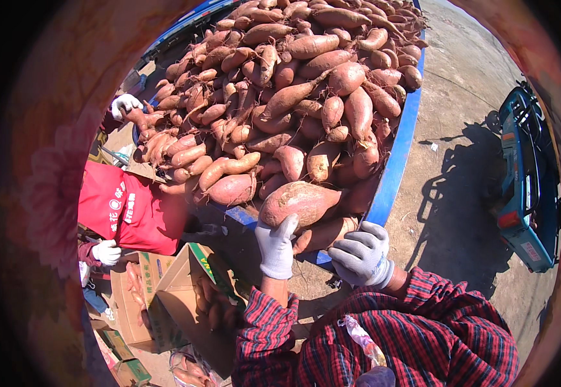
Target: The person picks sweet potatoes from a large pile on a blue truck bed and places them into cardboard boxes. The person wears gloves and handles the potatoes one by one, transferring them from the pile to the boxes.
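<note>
My left hand [276,249], in a white knit glove, holds the near end of a large sweet potato [302,202], thumb uppermost; some of its fingers are hidden beneath. That sweet potato lies at the front of a big heap of sweet potatoes [280,96] with rootlets and soil on their skins. In a matching glove, my right hand [363,255] curls over the near corner of the blue metal rim [396,159] of the cargo bed. Just between my hands, another sweet potato [326,235] rests partly under the large one.
Below left stand an open cardboard box [174,290] and a second box [130,334], both holding sweet potatoes. A co-worker in a red apron [130,208] is at the left, one gloved hand [126,104] at the heap. A teal cargo tricycle [527,193] stands at the right.
</note>
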### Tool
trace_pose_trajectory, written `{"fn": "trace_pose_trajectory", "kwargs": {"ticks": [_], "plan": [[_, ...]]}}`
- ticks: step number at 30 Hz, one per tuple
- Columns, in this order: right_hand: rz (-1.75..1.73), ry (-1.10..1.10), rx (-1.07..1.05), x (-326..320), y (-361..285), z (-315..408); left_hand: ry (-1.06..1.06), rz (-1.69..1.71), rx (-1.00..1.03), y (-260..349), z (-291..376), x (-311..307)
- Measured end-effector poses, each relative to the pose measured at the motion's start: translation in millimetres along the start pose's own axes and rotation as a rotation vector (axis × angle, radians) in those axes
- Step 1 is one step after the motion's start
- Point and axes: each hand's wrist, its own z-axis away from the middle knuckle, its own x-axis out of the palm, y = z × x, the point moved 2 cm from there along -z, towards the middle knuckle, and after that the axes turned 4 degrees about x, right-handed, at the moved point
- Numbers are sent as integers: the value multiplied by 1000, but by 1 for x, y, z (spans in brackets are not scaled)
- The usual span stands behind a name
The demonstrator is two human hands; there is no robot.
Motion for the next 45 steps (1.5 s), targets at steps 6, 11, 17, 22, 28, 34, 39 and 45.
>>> {"fn": "trace_pose_trajectory", "kwargs": {"ticks": [6, 11, 17, 22, 28, 34, 39, 45], "plan": [[21, 31, 17, 0, -6, -5, 81, 525, -37, 5, 35, -71], [12, -27, 54, 0, -11, -8, 119, 644, 58, 12, 89, -90], [63, -108, 58, -8, -15, -4, 197, 679, 171, 5, 158, -137], [-38, -179, 102, -6, -34, -23, 196, 491, 286, 30, 192, -148], [-280, -510, -98, 41, -85, -45, 196, 476, 277, 45, 221, -147], [-890, -730, 7, 75, -107, -37, 205, 533, 391, 33, 256, -176], [-869, -747, 341, 73, -60, 0, 506, 942, 344, 3, 308, -225], [-815, -644, 657, 62, -39, 17, 836, 651, 803, 30, 413, -314]]}}
